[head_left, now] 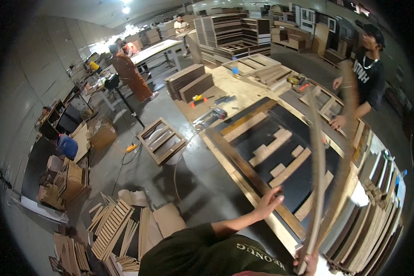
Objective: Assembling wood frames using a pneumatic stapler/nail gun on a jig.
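Note:
My right hand (309, 263) is closed around the lower end of a long, thin wooden strip (319, 170) standing up at the lower right. A second long strip (343, 177), blurred towards its top, rises just beside it; whether the same hand grips it I cannot tell. My left hand (269, 204) is held out over the near side of the workbench with its fingers apart and nothing in them. Below it lies a brown wooden rail (244, 169) along the edge of a black panel (287, 186). Several short wood blocks and slats (270, 147) rest on that panel.
Across the bench a person (370, 69) in black touches a wooden frame (331, 109). Stacked boards (363, 230) stand at my right. A power tool (214, 115) and dark panels (186, 83) lie further off. On the floor are a frame (162, 141) and scrap wood (112, 230).

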The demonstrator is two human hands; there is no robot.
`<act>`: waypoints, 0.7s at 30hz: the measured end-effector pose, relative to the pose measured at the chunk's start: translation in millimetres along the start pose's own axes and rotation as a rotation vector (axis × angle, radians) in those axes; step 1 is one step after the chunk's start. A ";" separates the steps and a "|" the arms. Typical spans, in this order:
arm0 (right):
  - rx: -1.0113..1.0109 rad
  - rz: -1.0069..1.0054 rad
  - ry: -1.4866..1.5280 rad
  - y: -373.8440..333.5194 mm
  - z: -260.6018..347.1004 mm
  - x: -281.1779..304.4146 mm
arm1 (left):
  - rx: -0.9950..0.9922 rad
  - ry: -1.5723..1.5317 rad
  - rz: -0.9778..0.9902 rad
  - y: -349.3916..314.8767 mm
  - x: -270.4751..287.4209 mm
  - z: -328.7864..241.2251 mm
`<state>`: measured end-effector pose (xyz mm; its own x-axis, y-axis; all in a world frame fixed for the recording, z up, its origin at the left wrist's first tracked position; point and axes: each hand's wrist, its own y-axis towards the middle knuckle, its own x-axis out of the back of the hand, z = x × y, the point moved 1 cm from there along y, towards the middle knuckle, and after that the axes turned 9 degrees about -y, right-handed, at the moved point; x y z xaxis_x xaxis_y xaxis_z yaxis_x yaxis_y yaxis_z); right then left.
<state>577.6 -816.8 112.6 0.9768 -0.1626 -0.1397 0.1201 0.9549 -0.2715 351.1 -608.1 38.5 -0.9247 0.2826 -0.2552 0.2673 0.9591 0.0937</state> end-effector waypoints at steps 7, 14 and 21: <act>-0.403 0.560 -0.074 105.3 -30.6 -133.4 | 0.244 -0.225 -0.237 -5.1 113.8 -42.3; -0.207 0.378 -1.085 145.0 -7.1 -162.0 | 0.394 -0.253 -0.372 0.7 164.2 -6.8; 0.042 0.273 -1.419 176.8 21.6 -131.6 | 0.521 -0.058 -0.225 9.4 164.9 36.0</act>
<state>474.1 -621.2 103.6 0.3160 0.3780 0.8702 -0.1153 0.9257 -0.3603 210.8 -551.8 -37.3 -0.9618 0.0566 -0.2677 0.1772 0.8743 -0.4519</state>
